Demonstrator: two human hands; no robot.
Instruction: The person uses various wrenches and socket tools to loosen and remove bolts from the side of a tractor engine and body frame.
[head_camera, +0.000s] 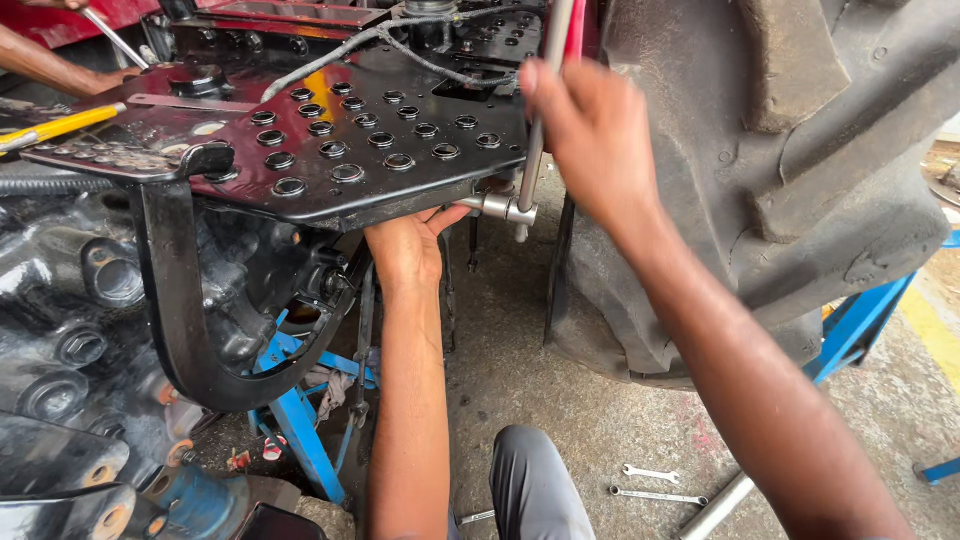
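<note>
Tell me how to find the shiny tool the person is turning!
Start at the huge black tyre on the right, then look just left of it to the black metal plate full of round holes. At that plate's near corner a silver socket wrench stands up, with the right hand gripping its long handle and the left hand under the plate. It is the only bright, shiny piece against the dark metal.
</note>
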